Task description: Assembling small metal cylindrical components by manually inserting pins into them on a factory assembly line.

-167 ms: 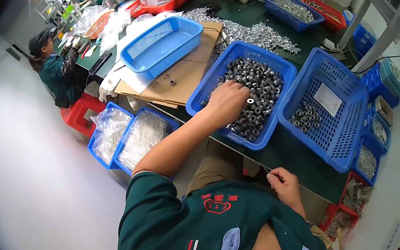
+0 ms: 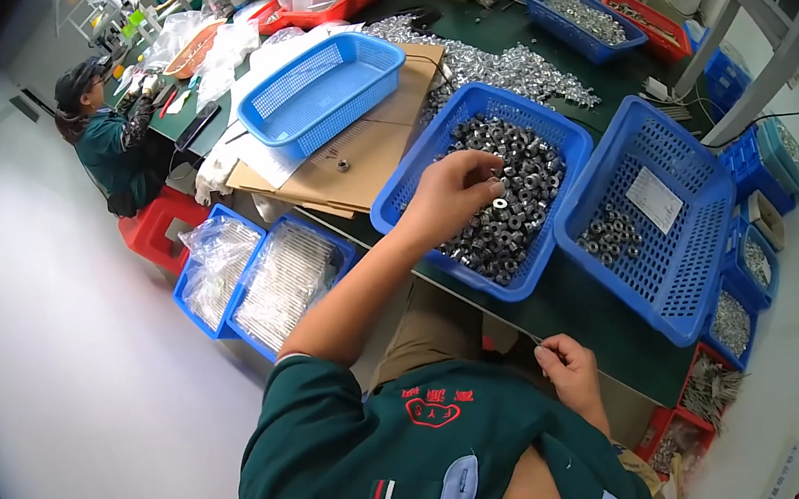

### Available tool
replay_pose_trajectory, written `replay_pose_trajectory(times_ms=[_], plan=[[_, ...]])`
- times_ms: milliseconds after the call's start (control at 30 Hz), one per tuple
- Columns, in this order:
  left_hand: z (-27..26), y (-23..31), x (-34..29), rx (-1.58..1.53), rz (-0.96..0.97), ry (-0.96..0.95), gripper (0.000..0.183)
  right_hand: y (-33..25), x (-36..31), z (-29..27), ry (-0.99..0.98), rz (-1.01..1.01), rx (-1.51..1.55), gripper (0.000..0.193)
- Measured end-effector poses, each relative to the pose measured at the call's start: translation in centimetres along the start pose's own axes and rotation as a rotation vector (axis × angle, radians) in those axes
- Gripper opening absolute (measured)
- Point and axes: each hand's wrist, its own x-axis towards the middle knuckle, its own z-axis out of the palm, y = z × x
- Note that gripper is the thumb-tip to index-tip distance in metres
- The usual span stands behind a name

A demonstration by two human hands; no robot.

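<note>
My left hand [image 2: 458,197] is over a blue plastic basket [image 2: 390,212] of small dark metal rings [image 2: 517,224]. Its thumb and fingers curl into a pinch just above the rings; whatever lies between the tips is too small to make out. One ring with a bright white face [image 2: 500,203] shows beside the thumb. Down by the table's front edge, my right hand [image 2: 571,368] is closed in a pinch. The end of a thin metal rod [image 2: 536,340] sticks out past its fingertips; the rest is hidden by the hand.
Right of it, a tilted blue basket [image 2: 693,256] holds fewer rings [image 2: 609,234] and a paper label [image 2: 655,200]. A light blue basket [image 2: 324,98] sits on cardboard [image 2: 379,166] beside a loose ring [image 2: 343,165]. Behind lie piled shiny parts [image 2: 523,72]. A co-worker [image 2: 107,136] sits far left.
My left hand has lifted a little out of the rings and drawn back slightly to the left, with thumb and fingers now showing. My right hand has stayed almost still.
</note>
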Motion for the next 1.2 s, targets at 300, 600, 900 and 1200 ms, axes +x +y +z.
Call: replay_pose_trajectory(times_ms=[300,600,900,1200], plan=[[0.6,0.4,-4.2,-1.206,-0.413,-0.178,0.026,-2.8,0.7,-0.4,0.063,-0.132,-0.128,0.012],[1.6,1.0,-7.1,-1.285,-0.475,-0.284,0.020,-8.5,2.4,0.2,0.188,-0.511,-0.208,0.013],[3.1,1.3,-8.6,-1.110,-0.362,-0.252,0.021,-9.7,2.9,1.1,0.257,-0.779,-0.475,0.010],[3.8,2.5,-9.4,-0.719,-0.200,-0.159,0.018,-9.9,1.9,0.7,0.278,-0.830,-0.650,0.010]])
